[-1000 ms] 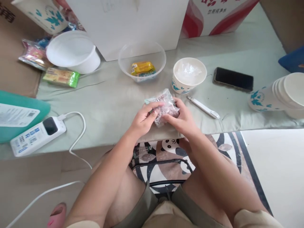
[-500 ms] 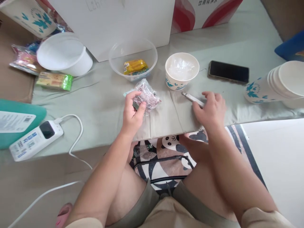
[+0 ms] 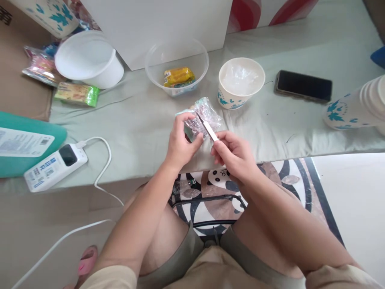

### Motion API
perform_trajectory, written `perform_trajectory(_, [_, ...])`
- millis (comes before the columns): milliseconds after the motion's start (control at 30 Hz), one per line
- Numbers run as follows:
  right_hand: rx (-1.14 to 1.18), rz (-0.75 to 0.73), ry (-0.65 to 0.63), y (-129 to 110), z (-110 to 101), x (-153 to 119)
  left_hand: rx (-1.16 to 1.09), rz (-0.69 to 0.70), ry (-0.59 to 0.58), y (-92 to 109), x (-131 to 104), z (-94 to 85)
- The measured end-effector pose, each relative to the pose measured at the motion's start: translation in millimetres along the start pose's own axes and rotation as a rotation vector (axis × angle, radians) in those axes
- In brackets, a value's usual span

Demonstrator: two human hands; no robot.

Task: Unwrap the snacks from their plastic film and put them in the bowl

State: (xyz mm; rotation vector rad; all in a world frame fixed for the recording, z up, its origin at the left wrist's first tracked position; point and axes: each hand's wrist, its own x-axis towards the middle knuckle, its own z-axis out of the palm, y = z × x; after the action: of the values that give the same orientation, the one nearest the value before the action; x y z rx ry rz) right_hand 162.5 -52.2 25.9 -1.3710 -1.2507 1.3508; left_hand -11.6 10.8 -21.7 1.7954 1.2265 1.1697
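Observation:
My left hand (image 3: 183,140) is closed on a crinkled clear plastic packet (image 3: 210,112), with thumb and fingers at its near left side. What the packet contains is hard to make out through the shiny wrap. My right hand (image 3: 234,154) pinches a small knife (image 3: 210,131) by its slim, pale handle. Its narrow dark tip points up and left, over the packet; whether it touches the plastic I cannot tell. Behind the packet stands a clear plastic bowl (image 3: 153,77) with yellow and blue packets in it. A paper cup (image 3: 226,100) with clear plastic inside stands at the back right.
A phone (image 3: 303,86) and stacked paper cups (image 3: 343,112) are on the right. To the left are a white tub (image 3: 112,72), a green snack packet (image 3: 77,94), a teal bottle (image 3: 27,136) and a white power bank (image 3: 57,166) with a cable. Boxes stand behind.
My right hand has picked the small knife up from the cloth and brought it left to the packet. My left hand still holds the packet. The view has shifted slightly.

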Motion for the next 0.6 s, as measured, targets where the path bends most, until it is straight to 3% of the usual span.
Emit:
perform_trajectory(167, [-0.116, 0.076, 0.084, -2, 5, 10, -0.086, -0.079, 0.019, 4, -2, -0.4])
perform_trajectory(367, [-0.347, 0.115, 0.062, -1, -16, 1, -0.254, -0.134, 0.263, -4, 13, -21.2])
perform_trajectory(433, [-0.52, 0.044, 0.174, 2, -29, 3, -0.247, -0.165, 0.274, -7, 13, -25.5])
perform_trajectory(533, [-0.814, -0.085, 0.396, 11, -49, 10, -0.073, -0.2, 0.181, -4, 5, -23.8])
perform_trajectory(600, [-0.946, -0.125, 0.449, 18, -59, 15, 0.075, -0.171, 0.133, 0, -2, -20.5])
